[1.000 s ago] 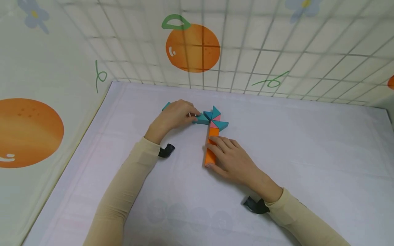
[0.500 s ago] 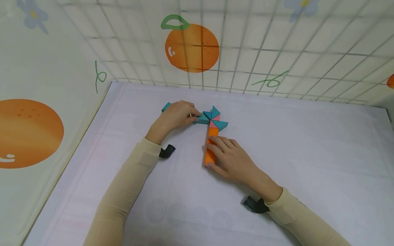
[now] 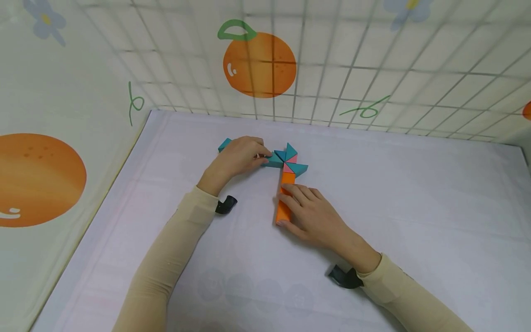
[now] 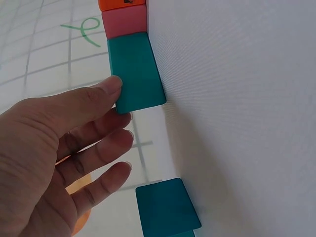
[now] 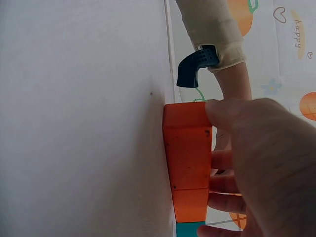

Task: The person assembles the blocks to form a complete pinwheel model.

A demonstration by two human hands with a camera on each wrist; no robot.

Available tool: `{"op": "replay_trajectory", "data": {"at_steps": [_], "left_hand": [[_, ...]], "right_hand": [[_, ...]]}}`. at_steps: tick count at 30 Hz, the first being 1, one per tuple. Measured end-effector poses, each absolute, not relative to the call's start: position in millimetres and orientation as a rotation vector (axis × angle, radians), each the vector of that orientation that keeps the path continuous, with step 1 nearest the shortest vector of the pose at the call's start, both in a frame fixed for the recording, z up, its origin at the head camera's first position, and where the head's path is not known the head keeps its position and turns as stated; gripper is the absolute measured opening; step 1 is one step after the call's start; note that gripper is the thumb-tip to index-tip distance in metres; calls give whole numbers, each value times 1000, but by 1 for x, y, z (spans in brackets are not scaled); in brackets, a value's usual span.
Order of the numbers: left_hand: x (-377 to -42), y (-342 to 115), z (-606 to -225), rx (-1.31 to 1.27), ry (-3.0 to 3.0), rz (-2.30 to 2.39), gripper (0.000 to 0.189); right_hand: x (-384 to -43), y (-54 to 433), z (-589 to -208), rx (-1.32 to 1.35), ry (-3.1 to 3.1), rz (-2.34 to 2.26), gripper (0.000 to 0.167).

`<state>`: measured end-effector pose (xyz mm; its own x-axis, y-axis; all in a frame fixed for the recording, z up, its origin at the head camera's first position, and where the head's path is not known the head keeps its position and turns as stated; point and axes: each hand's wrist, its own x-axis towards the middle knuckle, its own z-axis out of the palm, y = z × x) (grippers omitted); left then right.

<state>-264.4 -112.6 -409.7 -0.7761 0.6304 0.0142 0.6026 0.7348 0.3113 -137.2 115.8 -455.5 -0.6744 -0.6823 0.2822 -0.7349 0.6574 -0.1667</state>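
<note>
In the head view, teal and pink triangular blocks form a pinwheel at the top of an orange column. My left hand pinches the teal triangular block on the pinwheel's left side. The left wrist view shows the thumb on this teal block's edge and the index finger behind it. My right hand holds the orange blocks, thumb at the near end and fingers along them. A seam between two orange blocks shows in the right wrist view. A pink block touches the teal one.
A separate teal block lies behind my left hand, partly hidden. The white tabletop meets a grid-patterned back wall with printed oranges. Black curved wrist pieces stick out from both sleeves.
My left hand and wrist have shifted very slightly to the right. The blocks and my right hand have kept their places.
</note>
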Motion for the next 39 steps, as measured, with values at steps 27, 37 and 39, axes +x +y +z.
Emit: {"op": "replay_trajectory", "data": {"at_steps": [27,37,39], "left_hand": [[-264,-112,-412,1039,2861,452,23],[-265,-112,-413,1044,2874,437,24],[-265,-112,-413,1044,2873,432,25]], "right_hand": [[-137,115,-454,1160,-2682,402,52],[-137,116,-455,1157,-2684,398,53],[-137,116,-455,1157,-2683,399,53]]}}
